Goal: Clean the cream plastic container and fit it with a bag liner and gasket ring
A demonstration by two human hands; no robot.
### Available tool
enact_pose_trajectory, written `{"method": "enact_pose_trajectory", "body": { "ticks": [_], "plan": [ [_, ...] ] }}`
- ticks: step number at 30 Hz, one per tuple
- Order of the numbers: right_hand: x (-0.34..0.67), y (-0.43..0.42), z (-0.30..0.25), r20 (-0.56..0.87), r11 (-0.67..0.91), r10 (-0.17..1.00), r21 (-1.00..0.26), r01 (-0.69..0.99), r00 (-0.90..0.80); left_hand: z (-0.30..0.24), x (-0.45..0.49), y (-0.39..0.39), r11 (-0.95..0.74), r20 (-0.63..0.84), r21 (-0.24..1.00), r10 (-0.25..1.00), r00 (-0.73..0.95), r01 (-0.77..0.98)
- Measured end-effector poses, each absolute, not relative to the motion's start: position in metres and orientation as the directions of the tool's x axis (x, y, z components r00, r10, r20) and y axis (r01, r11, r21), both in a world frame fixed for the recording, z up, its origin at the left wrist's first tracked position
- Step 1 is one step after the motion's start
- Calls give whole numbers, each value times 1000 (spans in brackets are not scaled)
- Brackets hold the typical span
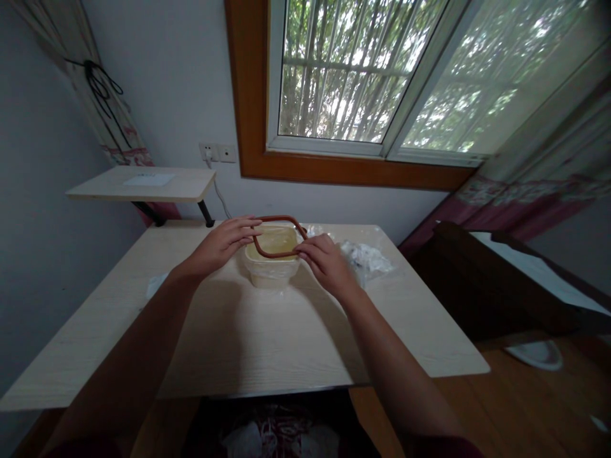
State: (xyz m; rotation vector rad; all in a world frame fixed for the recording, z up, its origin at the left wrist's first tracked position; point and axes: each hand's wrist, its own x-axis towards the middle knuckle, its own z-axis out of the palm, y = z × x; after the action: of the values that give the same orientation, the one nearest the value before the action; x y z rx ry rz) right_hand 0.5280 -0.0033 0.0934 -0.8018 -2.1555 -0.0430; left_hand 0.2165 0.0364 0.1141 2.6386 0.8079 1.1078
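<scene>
A brown, rounded-square ring (277, 256), like the rim of a small bin, is held tilted above a cream plastic bin (273, 278). Clear plastic film, seemingly a bag, lies over the bin's rim and down its side. My left hand (226, 243) holds the ring at its left side, fingers fairly straight and thumb hidden or unclear. On the right, my right hand (327, 262) pinches the ring's near right corner between thumb and fingers. Whether the ring touches the bin's rim I cannot tell.
Crumpled clear plastic bags (370, 259) lie on the table (286, 343) right of the bin. A raised shelf (143, 181) stands at the back left, with a cable (220, 197) behind it. Beyond the table's right edge is a dark brown piece of furniture (477, 280).
</scene>
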Motion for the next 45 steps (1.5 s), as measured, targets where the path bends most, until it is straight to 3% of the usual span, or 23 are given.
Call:
{"method": "enact_pose_trajectory", "body": {
  "ticks": [10,16,30,38,45],
  "plan": [
    [507,-11,87,651,766,549,-141,627,-525,106,207,16,-862,599,280,500,625,422],
    [504,-10,84,655,785,539,-161,599,-530,105,209,16,-897,605,215,432,669,386],
    [505,-9,91,668,800,549,-246,547,-502,111,211,12,-876,562,245,478,675,417],
    [523,1,99,705,780,583,-345,522,-404,113,205,18,-802,644,284,566,515,525],
    [535,16,98,743,791,565,-364,492,-359,116,199,27,-841,616,322,535,579,434]
  ]
}}
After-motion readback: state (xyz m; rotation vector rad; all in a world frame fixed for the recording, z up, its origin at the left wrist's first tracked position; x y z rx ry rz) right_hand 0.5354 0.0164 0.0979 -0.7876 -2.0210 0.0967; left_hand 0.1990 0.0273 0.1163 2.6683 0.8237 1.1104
